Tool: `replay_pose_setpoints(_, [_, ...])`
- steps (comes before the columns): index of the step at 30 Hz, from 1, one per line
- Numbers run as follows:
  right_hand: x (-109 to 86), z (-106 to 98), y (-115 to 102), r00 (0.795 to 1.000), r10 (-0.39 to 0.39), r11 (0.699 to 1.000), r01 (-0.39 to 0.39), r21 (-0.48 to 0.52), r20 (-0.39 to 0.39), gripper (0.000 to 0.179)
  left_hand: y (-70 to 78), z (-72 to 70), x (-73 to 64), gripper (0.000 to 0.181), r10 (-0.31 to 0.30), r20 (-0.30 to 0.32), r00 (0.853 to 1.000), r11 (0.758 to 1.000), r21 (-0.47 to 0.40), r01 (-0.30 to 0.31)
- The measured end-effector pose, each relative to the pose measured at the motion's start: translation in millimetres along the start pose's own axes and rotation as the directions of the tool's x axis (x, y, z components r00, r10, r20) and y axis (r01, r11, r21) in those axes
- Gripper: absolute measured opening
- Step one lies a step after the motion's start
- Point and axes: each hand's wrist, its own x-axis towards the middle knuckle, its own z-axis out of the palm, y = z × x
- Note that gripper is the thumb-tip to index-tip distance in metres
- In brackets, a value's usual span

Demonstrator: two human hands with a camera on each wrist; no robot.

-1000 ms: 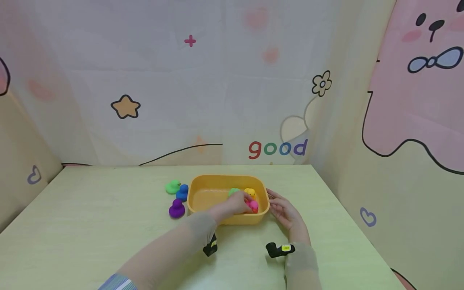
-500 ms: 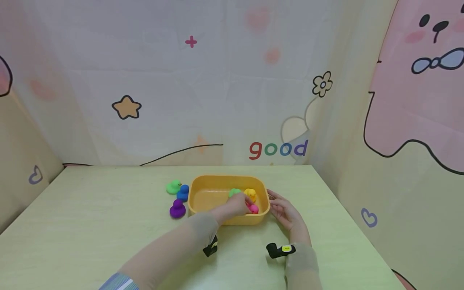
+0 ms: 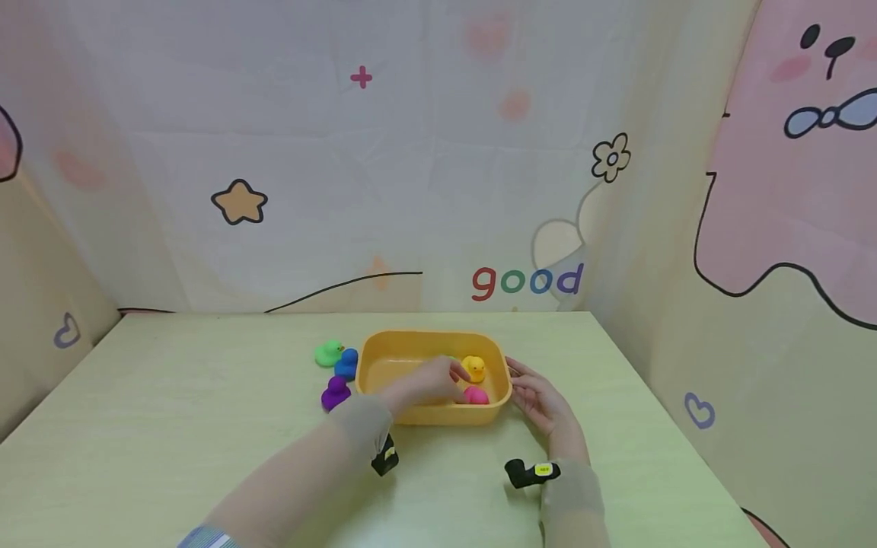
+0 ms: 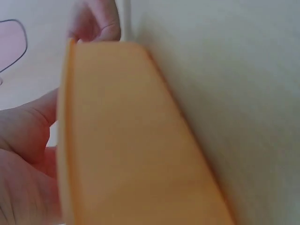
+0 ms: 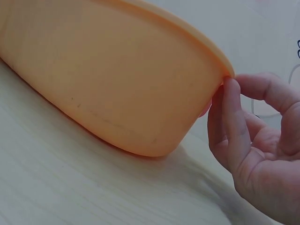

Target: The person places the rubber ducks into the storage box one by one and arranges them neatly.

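Observation:
A yellow-orange plastic tub point(image 3: 384, 415) stands on the table, holding a yellow rubber duck point(image 3: 473, 368) and a pink one point(image 3: 476, 395). A bit of a green duck shows behind my left hand point(image 3: 436, 378), which reaches over the near rim with loosely bent fingers, left of the pink duck and apart from it. In the left wrist view the tub's side wall point(image 4: 122, 131) hides part of that hand. My right hand point(image 3: 541, 399) touches the tub's right end; the right wrist view shows its fingertips point(image 5: 229, 86) against the outside of the rim.
Left of the tub, a green duck point(image 3: 329, 353), a blue duck point(image 3: 346, 364) and a purple duck point(image 3: 336, 393) sit close together on the pale table point(image 3: 205, 426). Printed cloth walls point(image 3: 342, 190) stand behind and at both sides.
My left hand has let go of the pink duck and drawn back to the left inside the tub, now covering most of the green duck there. The right hand stays at the rim.

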Motion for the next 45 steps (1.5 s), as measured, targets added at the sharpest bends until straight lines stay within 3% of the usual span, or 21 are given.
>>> replay_pose_setpoints(5, [-4.4,3.7,-5.8,0.999,-0.009,1.0,0.009,0.009,0.033,0.036,-1.7,-31.8,-9.5,0.043,0.093,0.08,0.992,0.995,-0.046,-0.089])
replay_pose_setpoints(9, [-1.5,1.0,-4.3,1.0,-0.005,1.0,0.004,0.012,0.026,0.039,-9.9,-57.8,-16.1,0.047,0.151,0.076,0.986,0.988,-0.057,-0.147])
replay_pose_setpoints(14, [0.5,-0.2,-3.4,1.0,0.0,1.0,0.0,0.005,-0.005,0.053,-25.3,-86.0,-23.9,0.048,0.195,-0.018,0.981,0.977,-0.079,-0.196])
replay_pose_setpoints(19, [-2.2,3.1,-5.2,1.0,0.009,1.0,-0.009,0.013,-0.001,0.058,-50.5,-106.1,-29.0,0.048,0.192,-0.169,0.967,0.972,-0.1,-0.211])
replay_pose_setpoints(23, [-4.8,5.9,-6.0,1.0,0.013,1.0,-0.013,-0.019,0.014,0.061,-74.6,-117.1,-31.4,0.046,0.146,-0.304,0.941,0.976,-0.108,-0.187])
replay_pose_setpoints(27, [-6.9,7.8,-6.4,1.0,0.018,0.999,-0.017,-0.042,0.021,0.063,-95.9,-126.2,-35.2,0.049,0.063,-0.426,0.903,0.984,-0.126,-0.128])
replay_pose_setpoints(31, [-7.2,8.6,-6.3,1.0,0.018,0.999,-0.018,-0.03,0.015,0.061,-114.6,-133.7,-37.4,0.054,-0.009,-0.498,0.867,0.98,-0.176,-0.091])
replay_pose_setpoints(33, [-5.4,7.1,-5.2,1.0,0.019,1.0,-0.019,-0.017,0.006,0.06,-122.2,-136.3,-38.0,0.058,-0.045,-0.511,0.858,0.976,-0.204,-0.07])
replay_pose_setpoints(39, [1.7,1.5,0.2,1.0,0.016,1.0,-0.016,-0.013,-0.025,0.06,-140.2,-138.7,-37.7,0.066,-0.145,-0.464,0.874,0.97,-0.239,0.034])
replay_pose_setpoints(45, [3.0,-1.4,0.8,0.999,0.014,1.0,-0.014,-0.02,-0.033,0.06,-150.7,-135.7,-34.5,0.069,-0.152,-0.416,0.897,0.974,-0.216,0.065])
